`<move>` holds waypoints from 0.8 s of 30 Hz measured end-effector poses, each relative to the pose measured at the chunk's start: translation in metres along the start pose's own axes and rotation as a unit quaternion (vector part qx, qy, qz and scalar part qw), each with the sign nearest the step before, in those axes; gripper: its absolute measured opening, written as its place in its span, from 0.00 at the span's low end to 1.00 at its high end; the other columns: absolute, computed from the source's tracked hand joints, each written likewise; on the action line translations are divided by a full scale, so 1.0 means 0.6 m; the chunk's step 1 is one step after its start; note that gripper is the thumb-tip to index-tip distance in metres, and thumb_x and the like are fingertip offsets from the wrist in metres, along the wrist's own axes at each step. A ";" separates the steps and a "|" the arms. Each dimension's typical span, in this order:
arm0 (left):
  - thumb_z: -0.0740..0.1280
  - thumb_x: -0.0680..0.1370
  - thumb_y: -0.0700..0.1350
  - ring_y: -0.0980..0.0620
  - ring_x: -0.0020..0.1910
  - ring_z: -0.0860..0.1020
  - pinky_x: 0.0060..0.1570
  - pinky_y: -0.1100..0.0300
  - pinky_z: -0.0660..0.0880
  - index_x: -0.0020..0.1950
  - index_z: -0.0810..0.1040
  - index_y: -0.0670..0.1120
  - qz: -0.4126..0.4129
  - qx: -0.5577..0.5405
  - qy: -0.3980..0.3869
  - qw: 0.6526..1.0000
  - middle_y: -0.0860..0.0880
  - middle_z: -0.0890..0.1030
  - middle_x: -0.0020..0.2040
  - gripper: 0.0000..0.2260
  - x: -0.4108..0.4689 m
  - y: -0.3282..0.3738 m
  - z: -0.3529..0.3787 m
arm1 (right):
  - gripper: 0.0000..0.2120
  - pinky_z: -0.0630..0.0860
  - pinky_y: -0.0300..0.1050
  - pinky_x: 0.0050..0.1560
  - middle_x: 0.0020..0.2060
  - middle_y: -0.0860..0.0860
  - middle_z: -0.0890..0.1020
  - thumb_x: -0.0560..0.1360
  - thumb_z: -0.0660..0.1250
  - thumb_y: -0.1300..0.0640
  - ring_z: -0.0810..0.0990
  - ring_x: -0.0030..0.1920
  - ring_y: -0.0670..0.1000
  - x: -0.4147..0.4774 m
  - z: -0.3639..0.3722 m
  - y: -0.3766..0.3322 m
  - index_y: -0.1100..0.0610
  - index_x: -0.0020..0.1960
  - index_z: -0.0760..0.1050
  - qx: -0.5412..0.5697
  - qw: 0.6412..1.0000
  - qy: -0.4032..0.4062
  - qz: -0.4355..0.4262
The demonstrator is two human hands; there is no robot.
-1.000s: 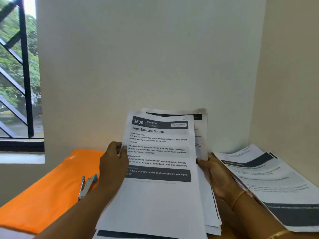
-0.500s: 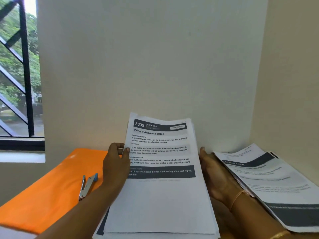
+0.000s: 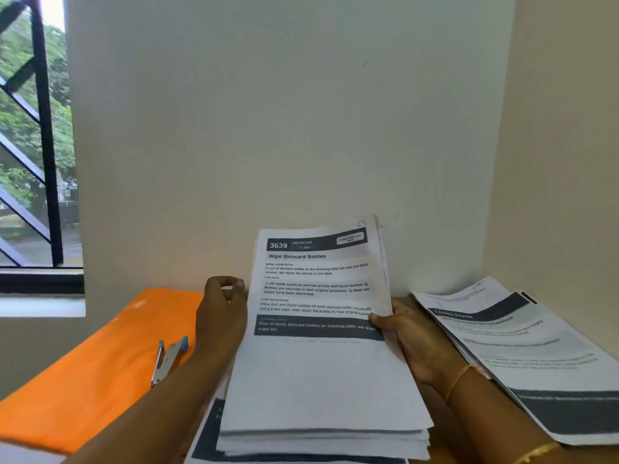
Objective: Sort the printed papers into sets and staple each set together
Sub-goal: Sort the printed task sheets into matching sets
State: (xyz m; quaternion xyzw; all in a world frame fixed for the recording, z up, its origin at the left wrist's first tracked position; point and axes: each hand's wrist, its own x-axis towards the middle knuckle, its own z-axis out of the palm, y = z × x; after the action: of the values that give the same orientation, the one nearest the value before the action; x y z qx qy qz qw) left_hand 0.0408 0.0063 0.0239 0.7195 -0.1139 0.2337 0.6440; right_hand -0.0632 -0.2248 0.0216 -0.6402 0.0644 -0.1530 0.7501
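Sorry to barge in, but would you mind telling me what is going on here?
A person is working through a stack of printed papers, top sheet headed "Wipe Skincare Bottles". The right hand grips its right edge, thumb on top. The left hand sits at the left edge, fingers curled; whether it holds the sheets is unclear. A stapler lies untouched on the orange surface, and a second pile of papers lies to the right.
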 end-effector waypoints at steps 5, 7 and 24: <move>0.63 0.79 0.43 0.50 0.46 0.76 0.43 0.57 0.69 0.59 0.73 0.42 -0.025 0.152 -0.090 0.984 0.45 0.78 0.54 0.10 0.010 -0.023 -0.007 | 0.12 0.76 0.60 0.56 0.51 0.61 0.81 0.77 0.59 0.70 0.79 0.50 0.63 0.008 -0.039 -0.011 0.60 0.58 0.74 0.022 0.990 0.136 -0.036; 0.67 0.77 0.45 0.48 0.52 0.75 0.44 0.59 0.67 0.62 0.71 0.41 -0.026 0.238 -0.146 0.960 0.44 0.77 0.59 0.16 0.009 -0.028 -0.005 | 0.13 0.76 0.59 0.53 0.49 0.61 0.80 0.77 0.59 0.69 0.78 0.49 0.63 0.012 -0.060 -0.011 0.59 0.59 0.73 0.049 0.978 0.199 -0.041; 0.76 0.69 0.48 0.47 0.58 0.74 0.45 0.61 0.69 0.66 0.65 0.43 -0.029 0.406 -0.223 0.886 0.45 0.75 0.61 0.31 0.008 -0.035 -0.012 | 0.16 0.76 0.57 0.56 0.54 0.57 0.77 0.79 0.59 0.64 0.76 0.53 0.60 0.021 -0.095 -0.006 0.58 0.65 0.70 0.037 0.931 0.358 -0.060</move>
State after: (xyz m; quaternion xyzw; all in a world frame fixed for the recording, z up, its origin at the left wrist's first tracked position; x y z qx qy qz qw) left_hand 0.0535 0.0168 0.0084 0.9540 -0.1288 0.0746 0.2602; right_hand -0.0687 -0.2826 0.0165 -0.5173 0.2842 -0.4186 0.6902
